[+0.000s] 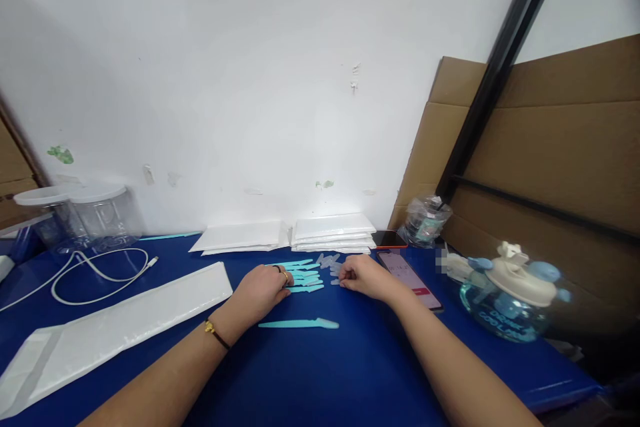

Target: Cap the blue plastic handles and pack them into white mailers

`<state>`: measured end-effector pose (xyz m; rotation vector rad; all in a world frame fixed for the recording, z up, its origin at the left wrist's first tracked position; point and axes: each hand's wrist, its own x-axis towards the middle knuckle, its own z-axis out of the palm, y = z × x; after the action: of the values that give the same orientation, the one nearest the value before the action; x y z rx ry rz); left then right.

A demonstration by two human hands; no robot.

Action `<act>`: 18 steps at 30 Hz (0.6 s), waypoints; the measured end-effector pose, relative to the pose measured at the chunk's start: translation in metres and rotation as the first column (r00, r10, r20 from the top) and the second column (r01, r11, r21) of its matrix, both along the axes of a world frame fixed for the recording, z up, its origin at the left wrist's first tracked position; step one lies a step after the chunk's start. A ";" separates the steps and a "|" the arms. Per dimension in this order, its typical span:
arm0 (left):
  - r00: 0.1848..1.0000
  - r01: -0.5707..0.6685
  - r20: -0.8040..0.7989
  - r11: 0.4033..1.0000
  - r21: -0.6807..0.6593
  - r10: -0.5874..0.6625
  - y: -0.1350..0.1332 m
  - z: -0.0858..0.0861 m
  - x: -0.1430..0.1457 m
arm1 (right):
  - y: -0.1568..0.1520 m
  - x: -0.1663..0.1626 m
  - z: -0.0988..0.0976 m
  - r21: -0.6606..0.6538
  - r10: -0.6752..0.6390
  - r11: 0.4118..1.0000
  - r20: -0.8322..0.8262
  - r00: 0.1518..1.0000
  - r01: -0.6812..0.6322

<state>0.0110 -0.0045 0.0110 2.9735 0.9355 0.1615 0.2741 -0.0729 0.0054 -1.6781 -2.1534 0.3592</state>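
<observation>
Several turquoise eyebrow razors (306,282) lie side by side in a row on the blue tabletop. My left hand (265,290) rests over their handles, its fingers curled and closed on a razor; the handle ends are hidden beneath it. A small heap of clear plastic blade caps (327,261) sits just right of the razor heads. At the heap's right edge, my right hand (357,275) has thumb and fingertips pinched together on a cap, mostly covered by the fingers. Nearer to me, one razor with a cap over its blade (295,323) lies apart from the row.
Stacks of white packets (333,233) stand against the wall. A long white pouch (130,313) and a white cable (100,253) lie left. To the right are a phone (407,277), a clear drink bottle (510,300) and a plastic-wrapped cup (426,220). Clear lidded containers (100,220) stand back left.
</observation>
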 end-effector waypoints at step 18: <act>0.995 0.087 0.054 0.994 -0.070 -0.083 0.002 -0.004 0.001 | 0.000 -0.011 -0.001 0.009 0.147 0.989 -0.012 0.989 -0.147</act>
<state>0.0117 -0.0025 0.0068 2.9216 0.7905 0.1960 0.2632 -0.0732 0.0048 -1.5128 -2.2721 0.4006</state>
